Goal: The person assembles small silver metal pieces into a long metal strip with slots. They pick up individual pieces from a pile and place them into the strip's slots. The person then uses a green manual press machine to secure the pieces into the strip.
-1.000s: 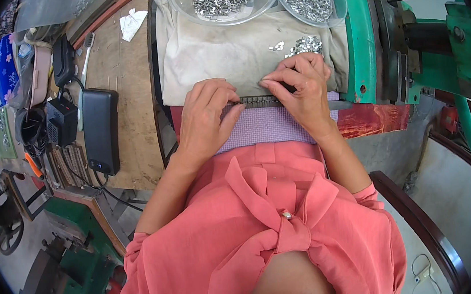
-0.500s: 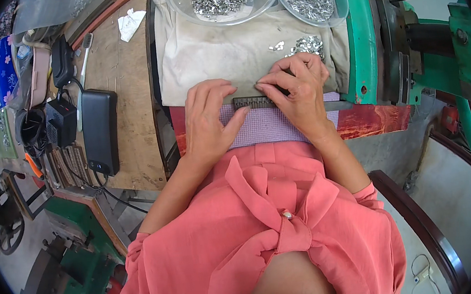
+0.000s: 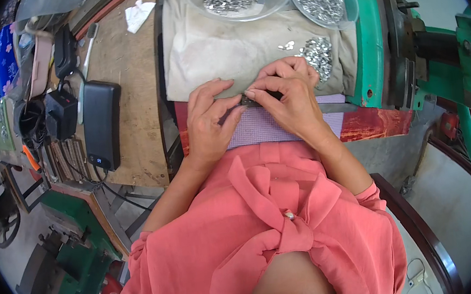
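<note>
In front of me a dark slotted metal strip [image 3: 250,100] lies over a purple checked cloth [image 3: 279,124], mostly covered by my fingers. My left hand [image 3: 206,118] holds its left end, index finger and thumb closed around it. Above the strip my right hand [image 3: 287,93] pinches, thumb against index finger, its fingertips close to the left fingertips. Whatever is in that pinch is too small to make out. Just beyond the right hand, a heap of small shiny metal pieces [image 3: 319,58] rests on the beige cloth [image 3: 202,53], with a few loose pieces [image 3: 287,45] beside it.
Two clear plastic bowls [image 3: 284,5] [image 3: 354,5] of small metal parts stand at the back. Green machinery [image 3: 369,47] borders the right side. On the wooden table [image 3: 139,100] at left are a black power bank [image 3: 103,126], a toothbrush [image 3: 88,53] and cables.
My right hand has moved left along the strip, its fingertips meeting those of my left hand. The left fingers have closed in on the strip. The view has shifted slightly.
</note>
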`<control>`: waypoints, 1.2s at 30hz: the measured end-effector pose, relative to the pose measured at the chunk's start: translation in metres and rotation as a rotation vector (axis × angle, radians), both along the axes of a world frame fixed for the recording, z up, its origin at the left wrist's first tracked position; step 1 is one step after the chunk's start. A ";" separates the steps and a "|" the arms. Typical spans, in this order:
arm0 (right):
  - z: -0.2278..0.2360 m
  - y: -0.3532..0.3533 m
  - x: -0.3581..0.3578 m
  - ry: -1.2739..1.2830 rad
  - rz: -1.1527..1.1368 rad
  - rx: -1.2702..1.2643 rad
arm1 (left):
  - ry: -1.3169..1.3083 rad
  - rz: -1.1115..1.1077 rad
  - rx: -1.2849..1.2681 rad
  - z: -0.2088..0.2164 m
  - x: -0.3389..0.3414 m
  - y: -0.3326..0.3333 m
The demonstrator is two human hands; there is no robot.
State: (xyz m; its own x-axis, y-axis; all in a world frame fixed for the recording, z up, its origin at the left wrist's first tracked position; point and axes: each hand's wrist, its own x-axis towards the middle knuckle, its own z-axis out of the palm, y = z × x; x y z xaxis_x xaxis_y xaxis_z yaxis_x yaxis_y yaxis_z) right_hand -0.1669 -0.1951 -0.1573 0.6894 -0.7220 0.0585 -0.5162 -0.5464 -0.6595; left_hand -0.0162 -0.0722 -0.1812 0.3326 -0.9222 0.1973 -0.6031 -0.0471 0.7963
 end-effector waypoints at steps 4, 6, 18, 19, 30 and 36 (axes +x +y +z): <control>-0.002 0.001 0.001 0.013 0.007 -0.027 | 0.001 -0.002 -0.071 -0.011 0.002 0.003; -0.004 0.001 -0.001 0.031 -0.006 -0.032 | 0.014 0.000 -0.102 -0.011 0.000 0.000; 0.011 0.003 0.006 0.171 -0.032 0.004 | 0.045 0.029 -0.087 -0.009 -0.002 0.000; 0.011 0.002 0.005 0.175 -0.027 0.003 | 0.047 0.031 -0.083 -0.009 -0.003 -0.001; 0.011 -0.005 0.009 0.197 -0.004 0.007 | 0.007 0.004 -0.066 -0.006 0.001 -0.003; 0.011 -0.009 0.005 0.176 0.023 0.019 | 0.009 -0.004 -0.052 -0.005 0.001 -0.003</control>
State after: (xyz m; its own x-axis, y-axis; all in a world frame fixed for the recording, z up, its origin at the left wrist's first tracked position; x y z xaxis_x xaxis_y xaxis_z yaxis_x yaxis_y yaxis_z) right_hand -0.1618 -0.2038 -0.1462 0.7044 -0.7055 -0.0777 -0.6118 -0.5480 -0.5705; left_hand -0.0148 -0.0749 -0.1862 0.3307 -0.9122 0.2418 -0.5963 -0.0034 0.8027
